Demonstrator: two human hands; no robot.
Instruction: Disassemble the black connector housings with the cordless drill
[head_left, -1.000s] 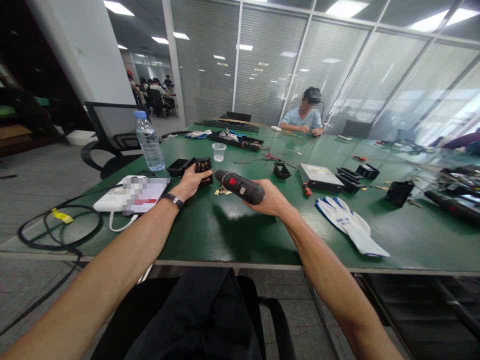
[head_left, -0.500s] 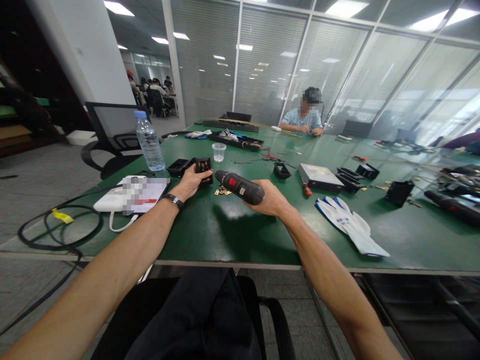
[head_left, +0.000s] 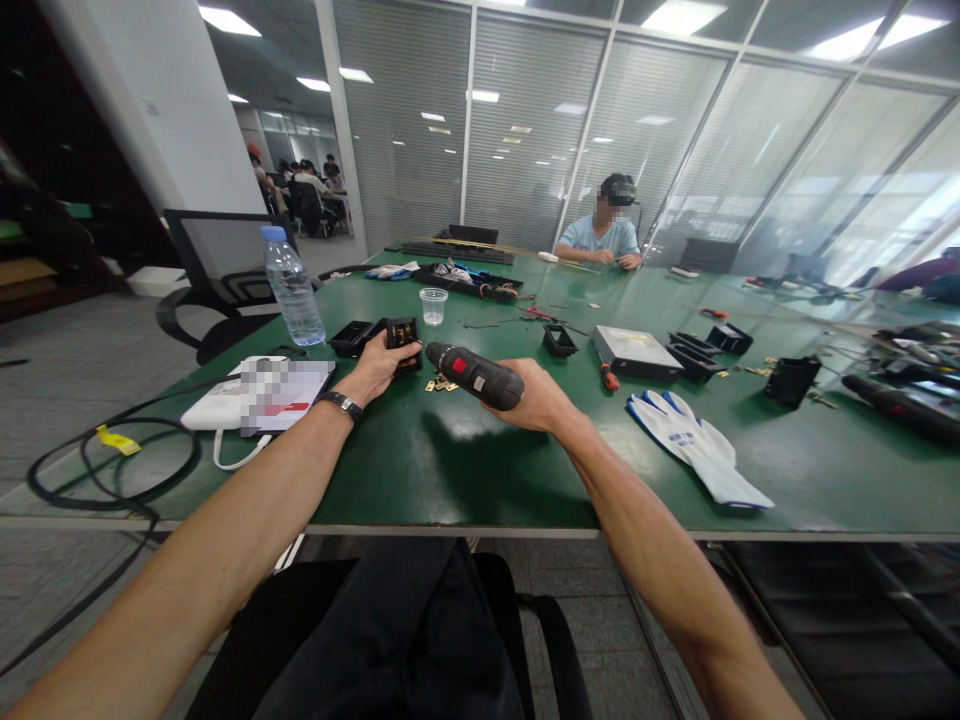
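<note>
Closed around a small black plastic housing with brass-coloured parts inside, my left hand keeps it propped up on the green table. My right hand grips a black cordless drill, its nose pointing left at the housing. Whether the drill's tip touches the housing is too small to tell. Several brass pieces lie on the table below the drill's nose. Behind my left hand sits another black plastic box. A clear plastic cup stands just beyond the housing.
A water bottle, a white device and a coiled black cable are at left. Toward the right lie a white glove, a metal-topped box, several black housings and another drill. A person sits across the table.
The whole view has shifted slightly, so things appear a little further left. My left hand still holds the housing and my right hand the drill, with little change between them.
</note>
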